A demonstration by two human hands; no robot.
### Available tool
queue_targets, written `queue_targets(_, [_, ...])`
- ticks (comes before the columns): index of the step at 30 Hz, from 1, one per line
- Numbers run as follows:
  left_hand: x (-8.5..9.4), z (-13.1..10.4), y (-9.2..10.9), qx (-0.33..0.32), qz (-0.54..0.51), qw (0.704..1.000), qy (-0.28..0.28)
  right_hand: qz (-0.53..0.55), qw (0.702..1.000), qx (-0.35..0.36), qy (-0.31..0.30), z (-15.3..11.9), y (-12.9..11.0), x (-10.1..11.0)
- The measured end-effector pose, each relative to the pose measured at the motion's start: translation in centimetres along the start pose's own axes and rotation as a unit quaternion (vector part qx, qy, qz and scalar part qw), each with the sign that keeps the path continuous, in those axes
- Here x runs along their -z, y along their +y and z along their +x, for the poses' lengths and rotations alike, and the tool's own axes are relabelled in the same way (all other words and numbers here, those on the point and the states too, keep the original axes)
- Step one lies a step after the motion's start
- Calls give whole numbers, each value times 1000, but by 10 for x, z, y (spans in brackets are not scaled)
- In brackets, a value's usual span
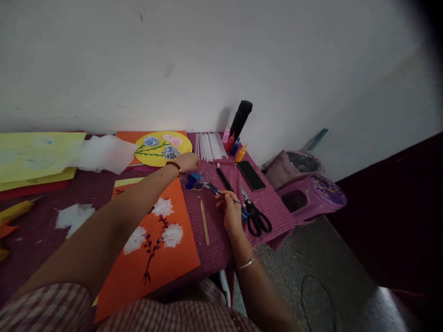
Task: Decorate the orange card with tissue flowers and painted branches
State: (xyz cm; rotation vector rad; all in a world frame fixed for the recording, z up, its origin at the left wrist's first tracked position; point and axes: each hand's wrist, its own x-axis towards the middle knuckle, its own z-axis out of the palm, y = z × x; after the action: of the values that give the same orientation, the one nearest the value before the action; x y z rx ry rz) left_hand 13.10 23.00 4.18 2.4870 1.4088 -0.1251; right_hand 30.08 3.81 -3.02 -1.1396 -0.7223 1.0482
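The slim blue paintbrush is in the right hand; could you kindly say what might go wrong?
The slim blue paintbrush could drip on the pink checked tablecloth. The left forearm, crossing over the orange sheet with white flowers, might smudge them if wet. The right hand could knock the black-handled metal scissors beside it.

Maroon/wht checked top point(48, 304), dk-red beaded L-wrist bracelet point(174, 164); silver R-wrist bangle point(248, 263)

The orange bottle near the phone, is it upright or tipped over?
Upright: the orange bottle stands beside the blue bottle, its wide body below and its narrow tip pointing up.
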Motion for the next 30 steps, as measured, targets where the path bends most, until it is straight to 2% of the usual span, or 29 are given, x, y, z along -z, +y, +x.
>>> queue_targets(9, [2, 15, 10, 42, 25, 997, -57, -22, 1000, 2, -4, 1, 1, 0])
queue_targets(19, [-2, 17, 3, 42, 4, 997, -65, -41, 999, 3, -9, 1, 2, -2])
queue_targets(30, [-9, 23, -5, 32, -2, 997, -64, -57, 998, 8, 29, 0, 3, -2])
